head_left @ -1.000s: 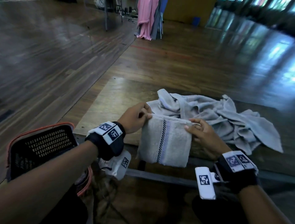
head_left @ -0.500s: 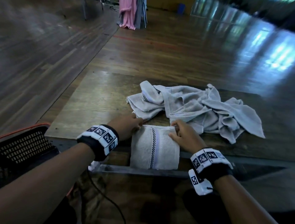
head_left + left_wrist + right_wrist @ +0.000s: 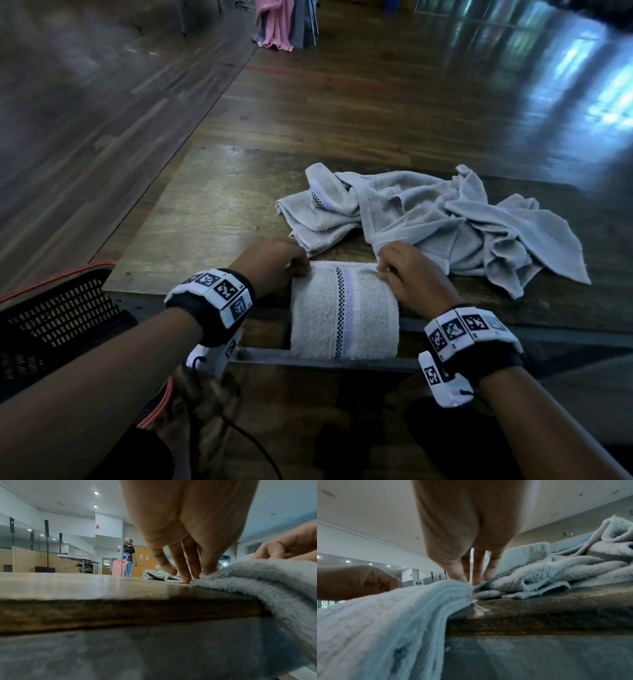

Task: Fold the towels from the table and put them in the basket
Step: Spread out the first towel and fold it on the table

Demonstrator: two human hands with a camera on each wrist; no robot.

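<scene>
While the basket (image 3: 61,308) shows dark mesh, contents unclear, both hands' fingers (image 3: 385,270) pinch the folded towel (image 3: 344,308).

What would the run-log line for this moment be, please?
left hand pinches folded towel | right hand pinches it | towel overhangs table edge | basket waiting

Worn wooden table (image 3: 212,205), folded towel (image 3: 344,308) draped over near edge, crumpled towels (image 3: 445,219) behind

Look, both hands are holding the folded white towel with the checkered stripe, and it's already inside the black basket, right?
Not quite. The left hand and right hand do hold the folded white towel with the checkered stripe, but it hangs over the wooden table's near edge. The head view shows the black mesh basket off to the left.
</scene>
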